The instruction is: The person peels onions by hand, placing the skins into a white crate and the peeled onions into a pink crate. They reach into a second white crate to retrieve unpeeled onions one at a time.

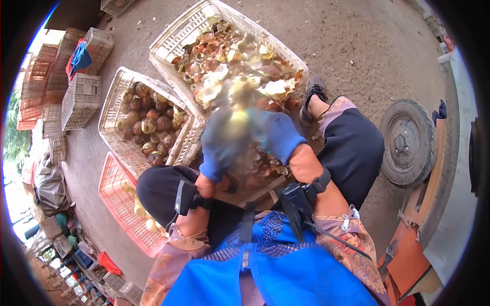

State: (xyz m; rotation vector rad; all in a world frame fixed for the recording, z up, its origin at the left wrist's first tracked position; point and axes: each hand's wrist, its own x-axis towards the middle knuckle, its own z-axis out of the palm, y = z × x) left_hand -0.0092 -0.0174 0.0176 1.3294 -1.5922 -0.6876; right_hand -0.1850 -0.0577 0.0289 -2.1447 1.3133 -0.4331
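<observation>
My left hand and my right hand, both in blue work gloves, are close together between my knees. A blurred yellow-green round piece of produce shows between them, with my left hand closed against it. The right fingers are smeared by motion, so their grip and anything in them cannot be made out. Just beyond the hands, a large white plastic crate holds a heap of pale and brown peelings. More peelings lie under and below my hands.
A white crate of round brown produce stands at the left. Below it, a pink crate holds pale yellow round pieces. A wheel is at my right. Stacked crates stand farther left.
</observation>
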